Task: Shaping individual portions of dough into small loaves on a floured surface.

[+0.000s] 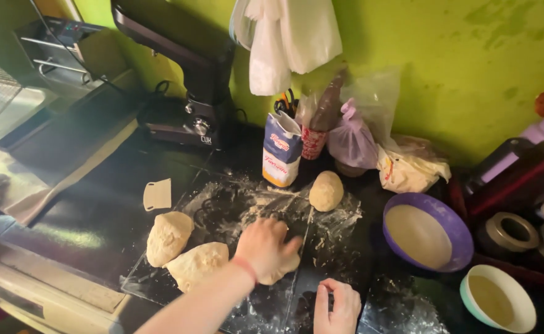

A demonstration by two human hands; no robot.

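left hand (264, 246) on dough piece (282, 266) | bowl (454, 226) right | mixer (191, 74) behind

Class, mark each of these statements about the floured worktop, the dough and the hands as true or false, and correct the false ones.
1. The left hand presses on a piece of dough. True.
2. The rounded dough ball lies beside the flour bag. True.
3. The purple bowl is turned upside down. False: it stands upright with a pale mass inside.
4. The right hand holds the dough scraper. False: the scraper lies alone on the worktop.
5. Two dough pieces lie left of the hands. True.
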